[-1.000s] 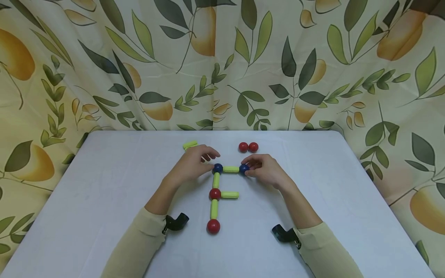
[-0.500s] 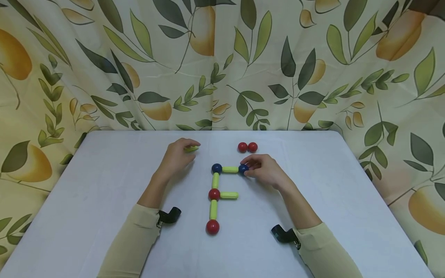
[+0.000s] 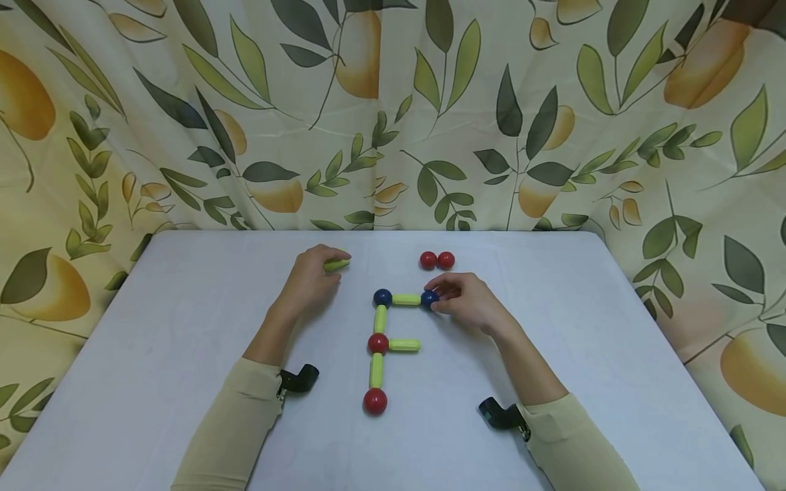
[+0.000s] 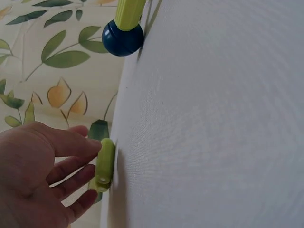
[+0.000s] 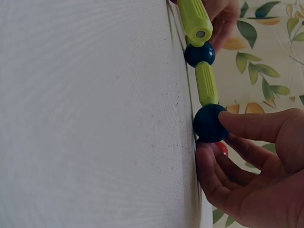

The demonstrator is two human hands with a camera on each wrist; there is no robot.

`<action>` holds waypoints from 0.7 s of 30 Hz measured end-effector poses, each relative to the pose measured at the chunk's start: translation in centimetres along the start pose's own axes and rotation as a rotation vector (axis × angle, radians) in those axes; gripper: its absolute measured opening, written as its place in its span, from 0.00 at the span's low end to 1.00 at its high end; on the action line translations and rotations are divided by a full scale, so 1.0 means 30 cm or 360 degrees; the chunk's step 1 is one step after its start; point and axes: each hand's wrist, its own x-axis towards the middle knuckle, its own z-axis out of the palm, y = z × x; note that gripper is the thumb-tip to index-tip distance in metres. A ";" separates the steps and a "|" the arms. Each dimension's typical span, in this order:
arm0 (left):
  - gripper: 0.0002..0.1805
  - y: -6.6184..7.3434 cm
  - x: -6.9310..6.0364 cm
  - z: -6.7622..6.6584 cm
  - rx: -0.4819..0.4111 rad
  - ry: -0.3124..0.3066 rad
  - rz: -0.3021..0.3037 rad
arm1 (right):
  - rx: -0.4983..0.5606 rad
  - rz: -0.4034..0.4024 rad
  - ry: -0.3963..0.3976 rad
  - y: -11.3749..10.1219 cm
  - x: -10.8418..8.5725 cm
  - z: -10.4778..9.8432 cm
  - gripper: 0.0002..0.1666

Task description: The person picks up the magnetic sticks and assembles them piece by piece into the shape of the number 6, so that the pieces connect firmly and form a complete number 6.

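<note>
My left hand [image 3: 309, 276] is at the back left, its thumb and fingers curled about a yellow-green magnetic rod [image 4: 105, 161]; a second rod shows partly behind it. My right hand [image 3: 469, 300] pinches a blue ball [image 5: 210, 123] between thumb and fingers. That ball ends a flat figure of rods and balls. A top rod [image 3: 406, 300] joins it to another blue ball [image 3: 383, 297]. Below run a rod [image 3: 381, 319], a red ball [image 3: 378, 344], a lower rod [image 3: 376, 370] and a bottom red ball [image 3: 375, 401]. A side rod [image 3: 404, 346] points right from the middle ball, its far end free.
Two loose red balls [image 3: 437, 260] lie side by side near the back edge of the white table [image 3: 184, 327]. Behind it hangs a patterned curtain [image 3: 467, 123]. A black wrist camera [image 3: 301, 379] sticks out from the left sleeve, another camera [image 3: 500, 413] from the right.
My left hand has left the upper-left blue ball and moved back and left to the loose rods. My right hand stays at its blue ball.
</note>
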 end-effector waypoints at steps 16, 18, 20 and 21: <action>0.21 -0.028 0.012 0.012 -0.0024 0.0060 -0.0003 | 0.0006 -0.0002 0.0000 -0.004 -0.003 0.003 0.20; 0.22 -0.030 0.016 0.015 -0.0017 0.0058 -0.0017 | 0.0004 0.0000 0.0001 -0.004 -0.005 0.001 0.20; 0.21 -0.031 0.019 0.018 -0.0003 0.0063 -0.0022 | 0.0000 0.0002 0.0003 -0.003 -0.006 -0.001 0.20; 0.21 -0.031 0.019 0.018 0.0007 0.0069 -0.0019 | 0.0001 0.0001 0.0003 -0.003 -0.007 -0.001 0.20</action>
